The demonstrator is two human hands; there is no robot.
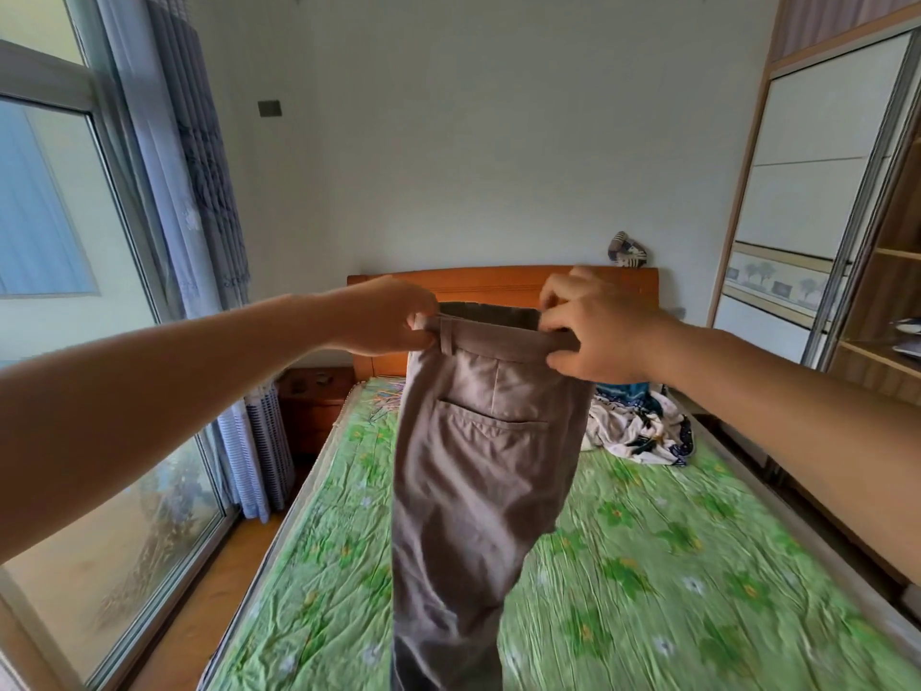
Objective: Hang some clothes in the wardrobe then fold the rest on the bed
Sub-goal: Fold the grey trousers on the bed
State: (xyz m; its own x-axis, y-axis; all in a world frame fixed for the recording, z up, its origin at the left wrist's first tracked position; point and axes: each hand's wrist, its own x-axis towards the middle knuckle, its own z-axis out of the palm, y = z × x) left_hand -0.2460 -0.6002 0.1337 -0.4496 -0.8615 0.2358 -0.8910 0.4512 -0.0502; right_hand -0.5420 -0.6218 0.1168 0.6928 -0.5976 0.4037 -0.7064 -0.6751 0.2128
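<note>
We held the trousers (pixel 478 441) up by the waistband, left hand (pixel 393 316) and right hand (pixel 593 326) each pinching it, unfolded above the bed (pixel 673 566), with a heap (pixel 638 431) left to fold.

The trousers (pixel 478 466) are soft, matt grey-brown cloth. The green bed sheet (pixel 648 566) is thin cloth, all crinkly, and the headboard (pixel 498 281) is smooth orange wood with a little shine. The wardrobe door (pixel 822 117) has smooth white panels in a shiny metal frame, and the curtain (pixel 199 167) is thin cloth.
</note>
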